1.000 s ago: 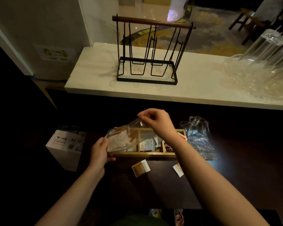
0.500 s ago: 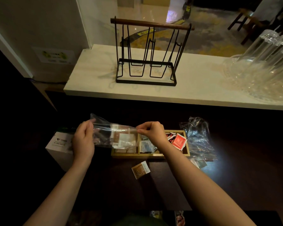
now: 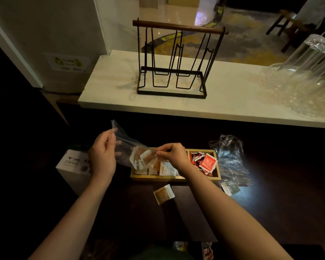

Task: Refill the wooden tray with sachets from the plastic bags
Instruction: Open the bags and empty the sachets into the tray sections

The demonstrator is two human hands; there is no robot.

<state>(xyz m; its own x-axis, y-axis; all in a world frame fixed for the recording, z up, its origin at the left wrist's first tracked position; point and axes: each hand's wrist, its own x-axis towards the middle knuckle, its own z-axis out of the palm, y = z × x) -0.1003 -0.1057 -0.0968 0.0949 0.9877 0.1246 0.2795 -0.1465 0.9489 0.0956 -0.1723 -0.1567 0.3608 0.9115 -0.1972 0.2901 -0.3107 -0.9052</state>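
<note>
Your left hand (image 3: 102, 156) pinches the clear plastic bag's (image 3: 126, 147) raised end while your right hand (image 3: 174, 156) pinches its low mouth over the wooden tray (image 3: 174, 178). Tip too fast and brown sachets (image 3: 145, 156) could overshoot (one stray sachet (image 3: 164, 194) lies on the counter (image 3: 270, 203)) or land in the wrong compartment.

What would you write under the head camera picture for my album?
Two hands, left hand and right hand, tip a clear plastic bag of sachets over the wooden tray.

Dark table (image 3: 270, 212): wooden tray (image 3: 174, 177), loose sachet (image 3: 164, 194), crumpled plastic bag (image 3: 231, 160). White counter (image 3: 233, 102): wire rack (image 3: 174, 61).
</note>
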